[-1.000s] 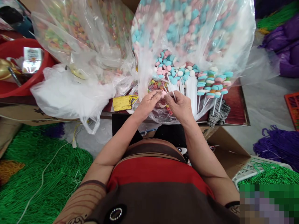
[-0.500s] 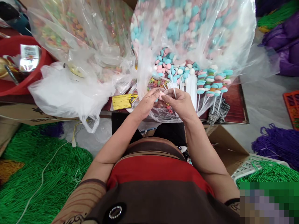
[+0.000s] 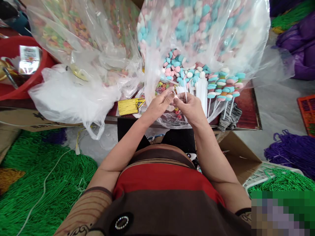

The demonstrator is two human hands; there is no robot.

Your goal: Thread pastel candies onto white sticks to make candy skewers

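Observation:
My left hand point(image 3: 161, 103) is closed, thumb and finger pinched close to the other hand. Under its fingers shows a pale marshmallow point(image 3: 169, 107), partly hidden. Curled in front of it is my right hand point(image 3: 189, 106), with a thin white stick point(image 3: 185, 96) between its fingers. The fingertips almost meet, so small pieces between them are hard to make out. Just beyond lie ring-shaped cereal pieces point(image 3: 162, 87) and loose pink, blue and white marshmallows point(image 3: 176, 68). More white sticks point(image 3: 201, 90) lie bundled beside my right hand.
Finished-looking marshmallow skewers point(image 3: 225, 87) lean at the right, above a grey glove point(image 3: 230, 118). Large clear bags of marshmallows point(image 3: 204, 26) and cereal rings point(image 3: 83, 29) stand behind. Yellow twist ties point(image 3: 128, 107), a white plastic bag point(image 3: 76, 95) and a red basin point(image 3: 46, 62) are left.
The pink marshmallow that showed between my fingertips is no longer visible there. My left thumb and finger have shifted slightly up and right, and a pale marshmallow shows below them.

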